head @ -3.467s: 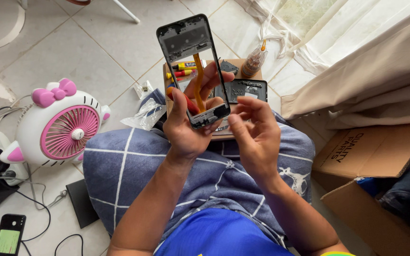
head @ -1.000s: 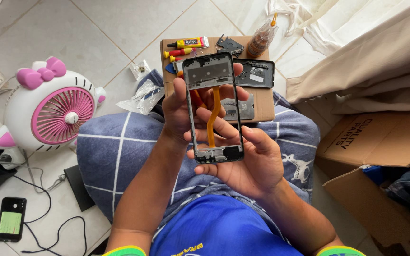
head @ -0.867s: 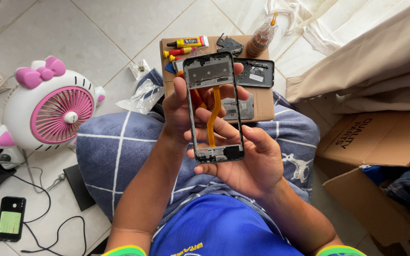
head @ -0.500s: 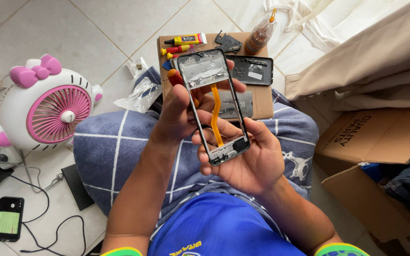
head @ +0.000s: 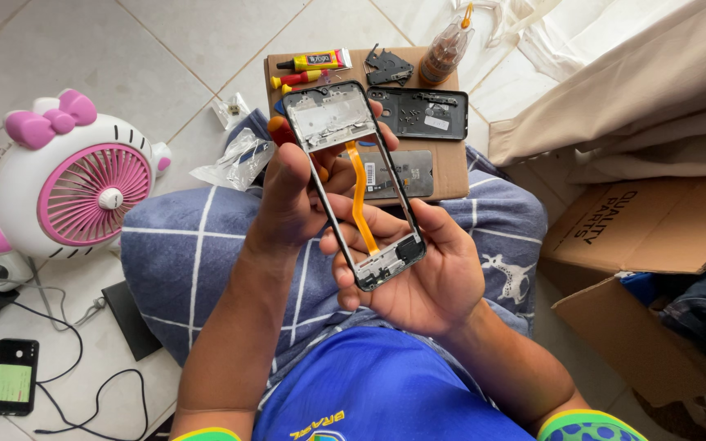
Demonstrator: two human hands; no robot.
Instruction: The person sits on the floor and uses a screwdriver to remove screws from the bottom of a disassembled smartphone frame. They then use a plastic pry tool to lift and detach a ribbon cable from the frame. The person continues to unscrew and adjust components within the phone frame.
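A stripped phone frame (head: 328, 122) with an orange flex cable (head: 359, 196) down its middle is held above my lap. My left hand (head: 292, 204) grips its left edge from behind, thumb on the side. My right hand (head: 418, 269) cradles the lower end, fingers under the frame and thumb near the bottom board. On the brown board (head: 451, 167) beyond lie a black back cover (head: 422, 113), a dark flat phone part (head: 402, 171), a yellow glue tube (head: 316, 61) and red-handled screwdrivers (head: 304, 79).
A pink and white cat-shaped fan (head: 75, 184) stands on the tiled floor at left, with cables and a phone (head: 14, 377) with a lit screen. A brown dropper bottle (head: 443, 51) sits on the board. An open cardboard box (head: 655, 237) is at right. A blue checked cushion (head: 198, 261) covers my lap.
The frame has come down from arm's length towards me and tilted slightly. My right hand has shifted from picking at the bottom end to cupping it from below.
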